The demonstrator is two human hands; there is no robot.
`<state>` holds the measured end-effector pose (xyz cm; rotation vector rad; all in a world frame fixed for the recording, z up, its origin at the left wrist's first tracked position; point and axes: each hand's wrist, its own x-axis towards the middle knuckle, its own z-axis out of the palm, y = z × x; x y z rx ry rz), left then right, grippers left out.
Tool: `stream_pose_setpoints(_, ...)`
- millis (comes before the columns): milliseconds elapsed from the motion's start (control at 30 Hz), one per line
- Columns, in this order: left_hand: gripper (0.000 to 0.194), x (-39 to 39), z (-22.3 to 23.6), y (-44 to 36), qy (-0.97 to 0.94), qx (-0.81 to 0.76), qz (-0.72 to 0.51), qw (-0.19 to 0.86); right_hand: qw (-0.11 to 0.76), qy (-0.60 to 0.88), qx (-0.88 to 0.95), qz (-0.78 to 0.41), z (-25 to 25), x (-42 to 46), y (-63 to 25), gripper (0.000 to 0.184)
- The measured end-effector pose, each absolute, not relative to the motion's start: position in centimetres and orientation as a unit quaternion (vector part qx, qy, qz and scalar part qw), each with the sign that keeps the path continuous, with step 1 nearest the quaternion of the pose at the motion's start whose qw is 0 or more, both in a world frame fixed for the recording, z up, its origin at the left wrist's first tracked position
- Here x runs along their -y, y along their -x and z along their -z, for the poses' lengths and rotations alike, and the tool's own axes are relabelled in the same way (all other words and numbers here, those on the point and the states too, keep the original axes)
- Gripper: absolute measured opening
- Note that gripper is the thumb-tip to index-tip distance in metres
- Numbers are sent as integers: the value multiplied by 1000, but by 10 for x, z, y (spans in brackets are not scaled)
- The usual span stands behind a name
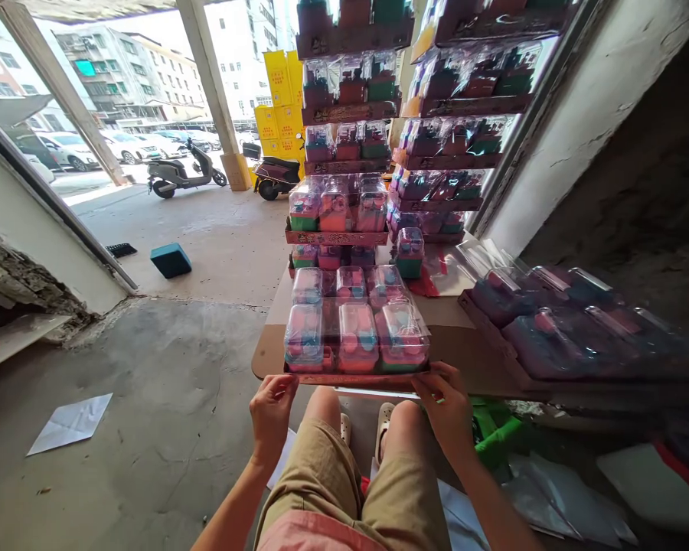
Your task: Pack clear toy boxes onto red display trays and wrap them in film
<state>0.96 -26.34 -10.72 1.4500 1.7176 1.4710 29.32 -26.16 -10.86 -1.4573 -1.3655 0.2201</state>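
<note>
The left hand (272,409) had its fingers curled and nearly closed, pinching the near left corner of a shallow tray (356,379); the right hand (448,405) gripped the near right corner likewise, fingertips bent in to the rim. Between and just beyond them, the tray carried two rows of clear, glossy, round-edged plastic boxes (358,337) with pink and teal contents. It lay on a smooth brown table (269,348). Both forearms reached forward, slanting inward, the wrists below the table edge.
</note>
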Motion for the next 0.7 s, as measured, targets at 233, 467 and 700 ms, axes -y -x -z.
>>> stream_pose_setpoints(233, 26, 262, 117, -10, -513, -632, -527, 244, 512, 611, 596, -99, 108, 260, -298, 38)
stream_pose_setpoints(467, 23, 261, 121, -11, -505, -640, -535, 221, 515, 602, 601, -103, 107, 260, -297, 35)
stream_pose_setpoints(700, 21, 260, 120, -11, -486, -642, -551, 219, 527, 582, 610, -109, 109, 259, -298, 29)
